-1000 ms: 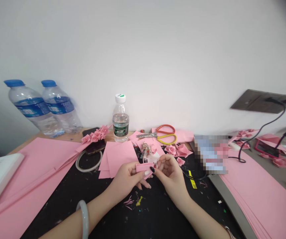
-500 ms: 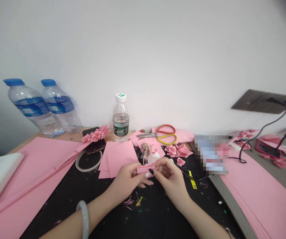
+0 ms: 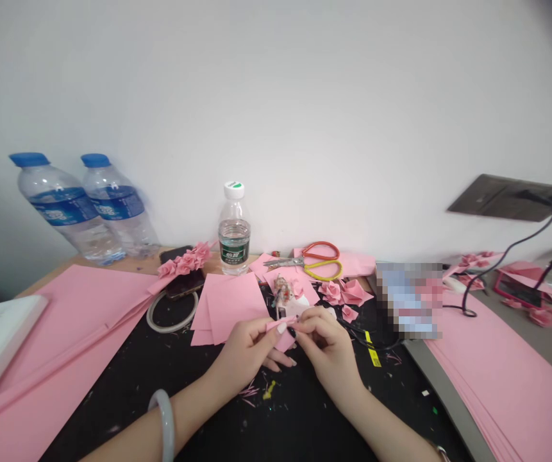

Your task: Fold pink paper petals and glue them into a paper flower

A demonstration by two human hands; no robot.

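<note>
A small folded piece of pink paper (image 3: 284, 341) is held between my two hands above the black tabletop. My left hand (image 3: 249, 346) pinches it from the left, thumb on top and the other fingers underneath. On the right side, my right hand (image 3: 322, 339) grips its edge with thumb and fingertips; those fingers partly hide the paper. Just beyond the hands lie square pink sheets (image 3: 237, 308) and a small patterned item (image 3: 283, 290) I cannot make out. Scissors (image 3: 307, 262) with one red and one yellow handle rest behind, near folded pink paper roses (image 3: 332, 292).
A water bottle (image 3: 234, 237) stands by the wall, and two larger blue-capped bottles (image 3: 117, 205) lean at left. A tape roll (image 3: 150, 314) lies near a phone (image 3: 184, 285). Large pink sheets (image 3: 88, 295) flank both sides. Black cables (image 3: 468, 301) hang from the wall socket (image 3: 490, 197).
The folded paper has turned in my fingers, so a flat pink face now shows below the thumbs. My left fingers have shifted underneath it. Other things stay in place.
</note>
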